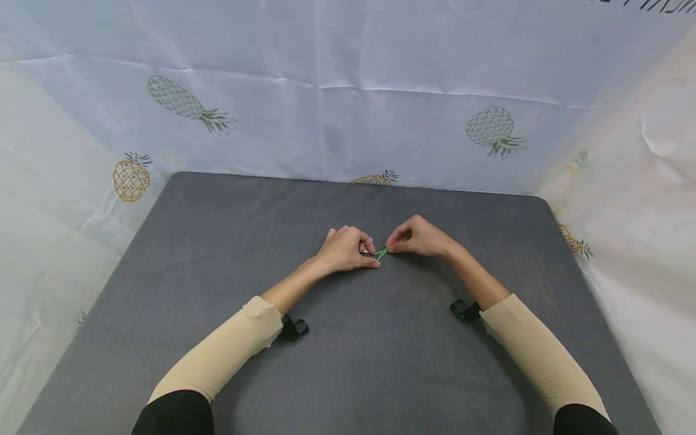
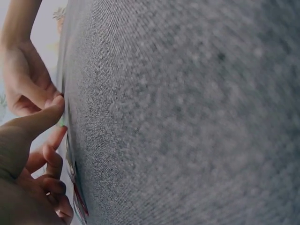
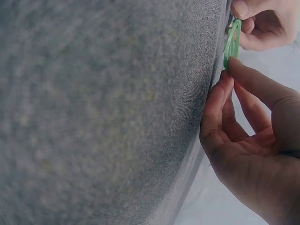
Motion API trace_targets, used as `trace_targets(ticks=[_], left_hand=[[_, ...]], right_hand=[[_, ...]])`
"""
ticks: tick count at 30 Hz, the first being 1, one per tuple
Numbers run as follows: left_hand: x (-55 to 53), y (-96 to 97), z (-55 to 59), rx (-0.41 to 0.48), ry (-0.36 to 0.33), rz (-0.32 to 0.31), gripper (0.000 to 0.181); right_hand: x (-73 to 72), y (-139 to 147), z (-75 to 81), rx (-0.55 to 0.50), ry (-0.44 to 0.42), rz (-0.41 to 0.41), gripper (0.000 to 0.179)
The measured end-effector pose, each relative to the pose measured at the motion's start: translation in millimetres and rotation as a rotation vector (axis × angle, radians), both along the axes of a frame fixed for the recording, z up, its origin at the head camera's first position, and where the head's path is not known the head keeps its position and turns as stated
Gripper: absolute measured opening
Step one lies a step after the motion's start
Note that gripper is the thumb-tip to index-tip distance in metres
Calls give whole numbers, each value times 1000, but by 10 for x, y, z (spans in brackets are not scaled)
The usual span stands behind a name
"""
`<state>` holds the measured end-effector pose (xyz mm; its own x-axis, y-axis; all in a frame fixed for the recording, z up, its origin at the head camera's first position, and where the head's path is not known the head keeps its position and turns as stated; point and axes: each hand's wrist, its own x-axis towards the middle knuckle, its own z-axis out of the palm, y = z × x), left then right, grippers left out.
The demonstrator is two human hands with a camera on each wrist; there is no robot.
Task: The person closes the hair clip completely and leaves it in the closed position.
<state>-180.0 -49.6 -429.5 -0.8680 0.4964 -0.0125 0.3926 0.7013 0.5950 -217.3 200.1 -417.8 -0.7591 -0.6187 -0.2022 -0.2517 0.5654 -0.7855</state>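
Observation:
A thin green snap hair clip (image 3: 233, 44) spans the gap between the two hands, just above the grey tabletop. My right hand (image 1: 423, 237) pinches one end of it between thumb and fingertips. At the clip's other end, the thumb and forefinger of my left hand (image 1: 345, 249) lie on either side of it, and its two arms look spread apart in the head view. Under the left hand's curled fingers, a strip with silver and red edges (image 2: 78, 199) shows in the left wrist view. A small purple bit (image 1: 371, 240) peeks out beside those fingers; most of it is hidden.
Grey cloth covers the table (image 1: 348, 362), which has rounded far corners. A white curtain (image 1: 326, 121) printed with pineapples hangs behind it and along both sides. Black straps (image 1: 295, 329) sit at the wrists, by the beige sleeves (image 1: 228, 344).

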Motion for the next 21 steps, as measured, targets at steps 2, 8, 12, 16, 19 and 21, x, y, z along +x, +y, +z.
trace_targets(ticks=[2,8,12,16,19,21], left_hand=[[6,1,1,9,8,-1,21],[-47,-21,-70,66,7,7,21],[-35,-56,33,99,-53,30,16],[-54,-120,77,171,-118,41,14],[-64,-170,92,254,-159,42,12],[-66,-201,107,314,-186,45,10]], right_hand=[[0,1,-6,-4,11,-7,11],[1,-8,-8,-15,37,-33,10],[2,-27,0,-37,45,-51,11],[15,-44,21,-67,49,-71,12],[37,-67,46,-93,67,-82,13],[54,-85,58,-108,75,-91,15]])
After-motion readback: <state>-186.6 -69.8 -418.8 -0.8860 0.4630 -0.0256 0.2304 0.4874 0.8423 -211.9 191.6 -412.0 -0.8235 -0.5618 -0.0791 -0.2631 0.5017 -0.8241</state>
